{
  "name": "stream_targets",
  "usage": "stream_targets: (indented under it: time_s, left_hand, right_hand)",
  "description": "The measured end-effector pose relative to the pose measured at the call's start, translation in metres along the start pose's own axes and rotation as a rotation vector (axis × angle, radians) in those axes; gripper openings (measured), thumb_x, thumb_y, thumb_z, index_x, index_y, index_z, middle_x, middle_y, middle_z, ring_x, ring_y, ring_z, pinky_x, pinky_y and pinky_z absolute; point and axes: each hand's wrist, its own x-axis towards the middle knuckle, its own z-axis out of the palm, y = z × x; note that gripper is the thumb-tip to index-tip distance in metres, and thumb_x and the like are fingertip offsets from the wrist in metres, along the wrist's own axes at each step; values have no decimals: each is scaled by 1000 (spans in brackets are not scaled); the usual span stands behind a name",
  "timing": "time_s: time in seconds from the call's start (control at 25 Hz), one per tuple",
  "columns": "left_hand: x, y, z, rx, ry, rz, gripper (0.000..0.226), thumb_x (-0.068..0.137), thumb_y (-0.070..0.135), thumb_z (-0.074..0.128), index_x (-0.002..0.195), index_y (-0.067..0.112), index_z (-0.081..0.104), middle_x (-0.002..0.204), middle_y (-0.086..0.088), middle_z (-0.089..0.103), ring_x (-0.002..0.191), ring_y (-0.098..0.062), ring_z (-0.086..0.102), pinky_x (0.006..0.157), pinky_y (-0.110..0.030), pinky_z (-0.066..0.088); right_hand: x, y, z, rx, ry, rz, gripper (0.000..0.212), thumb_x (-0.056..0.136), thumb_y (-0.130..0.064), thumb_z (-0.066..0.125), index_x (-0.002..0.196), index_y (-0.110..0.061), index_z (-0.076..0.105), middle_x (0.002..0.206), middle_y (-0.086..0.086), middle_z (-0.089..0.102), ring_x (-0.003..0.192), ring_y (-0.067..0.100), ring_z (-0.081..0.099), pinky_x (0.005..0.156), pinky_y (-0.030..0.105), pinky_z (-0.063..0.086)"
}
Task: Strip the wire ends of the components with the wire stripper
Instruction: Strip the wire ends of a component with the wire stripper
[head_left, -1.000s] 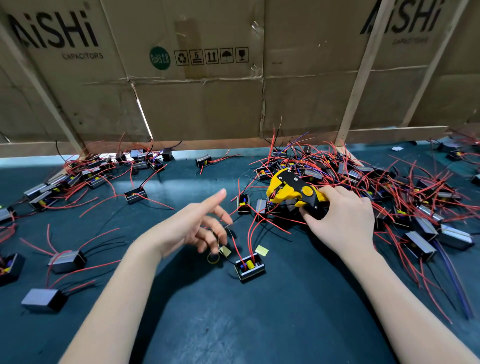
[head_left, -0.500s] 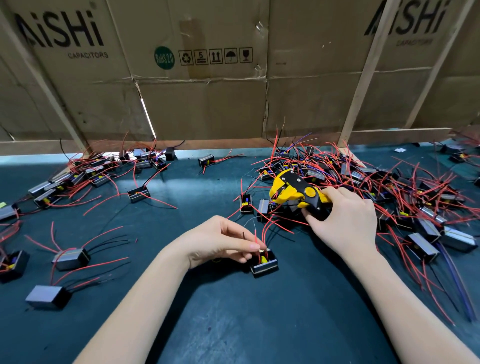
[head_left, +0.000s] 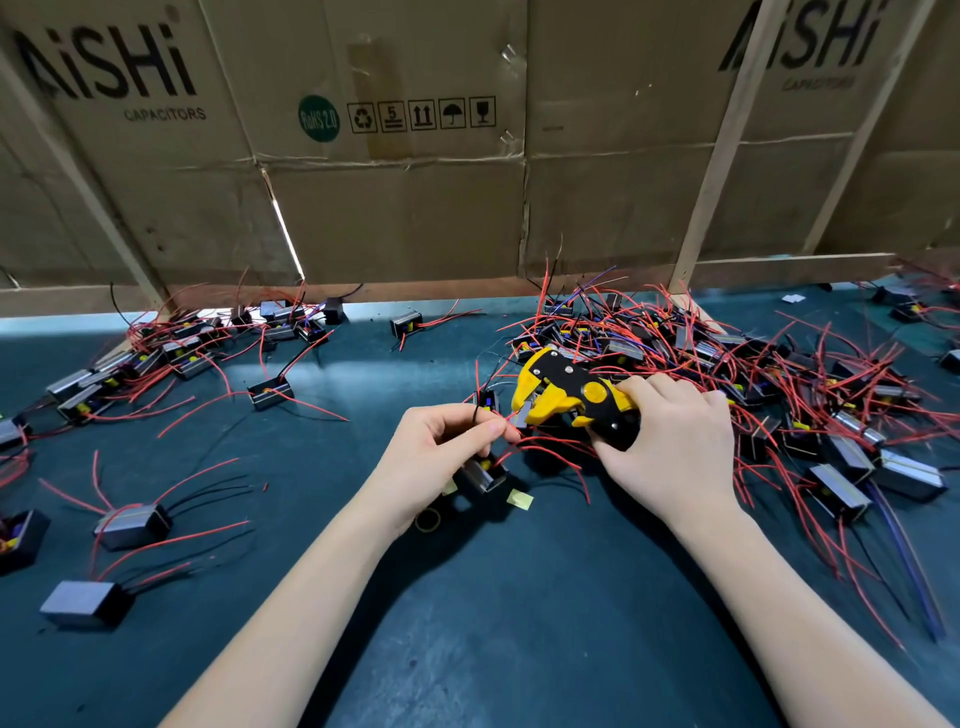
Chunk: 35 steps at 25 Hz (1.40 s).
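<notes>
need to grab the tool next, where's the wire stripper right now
In the head view, the yellow and black wire stripper sits just right of centre, gripped by the right hand at the near edge of the big component pile.

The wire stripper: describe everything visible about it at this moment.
The wire stripper is a yellow and black tool that looks plastic, with metal rivets and a round yellow disc on its side. Its head points toward the left hand, jaws standing apart. The right hand grips its handles, hiding most of them. It is held at the near edge of the component pile. A red wire pinched by the left hand reaches toward the jaws.
</notes>
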Motion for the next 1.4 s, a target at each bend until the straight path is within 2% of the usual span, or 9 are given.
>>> stream_targets:
  time_s: [0.28,0.48,0.6,0.72,0.84,0.92,1.12,1.28,1.4]
  left_hand:
    - [-1,1,4,19,33,-5,20,95,16,63,82,16,78,59,6,53,58,-6,49,56,-14,45]
    - [-1,-1,4,9,23,-6,19,94,14,64,84,15,79,62,0,52,55,-5,50,52,-12,43]
    - [0,-1,2,-2,39,-15,18,94,20,64,86,18,79,62,3,55,55,-9,54,60,-19,44]
    - [2,0,-4,-71,10,8,23,96,25,58,89,21,80,73,-2,66,68,-13,53,73,-28,43]
    - [1,0,-8,-48,-58,48,26,100,20,53,98,17,78,74,1,67,69,-5,55,69,-14,44]
    - [0,-1,-7,25,-101,59,27,101,19,51,95,14,77,70,3,63,68,-6,54,66,-12,42]
    - [0,1,-2,116,-241,79,28,103,21,50,90,9,72,64,3,57,62,-9,52,67,-20,46]
    - [1,-3,3,128,-206,30,30,103,19,48,86,6,69,61,3,55,57,-9,49,59,-16,41]
    - [2,-6,5,139,-178,21,31,103,17,47,84,6,69,60,3,55,58,-9,49,61,-16,41]
  right_hand:
    - [1,-5,-4,-2,51,-70,34,63,-43,68,81,-15,65,73,0,62,71,29,58,70,36,33]
    - [2,-5,-7,-11,41,-80,36,57,-39,87,67,-13,64,59,2,60,55,30,58,60,33,39]
    - [2,-7,-9,-41,-1,-30,36,56,-41,90,59,-16,64,52,3,58,48,31,57,51,25,32]
    - [2,-5,-7,-68,0,20,35,61,-49,85,65,-19,68,57,3,62,56,32,61,53,26,28]
    - [2,1,-3,-65,4,16,41,69,-52,77,85,-16,68,78,3,65,76,31,62,67,35,33]
    - [3,6,-1,-55,22,58,44,72,-54,74,90,-14,67,82,3,65,81,31,61,72,38,34]
    - [2,1,1,-33,47,42,43,72,-56,71,85,-16,65,80,2,64,79,31,61,72,38,34]
    - [0,-4,2,-43,43,-34,42,66,-49,81,85,-15,67,79,3,63,77,31,60,73,38,37]
    - [1,-3,2,-51,54,-60,40,64,-46,81,86,-15,67,78,2,63,75,31,60,72,39,38]
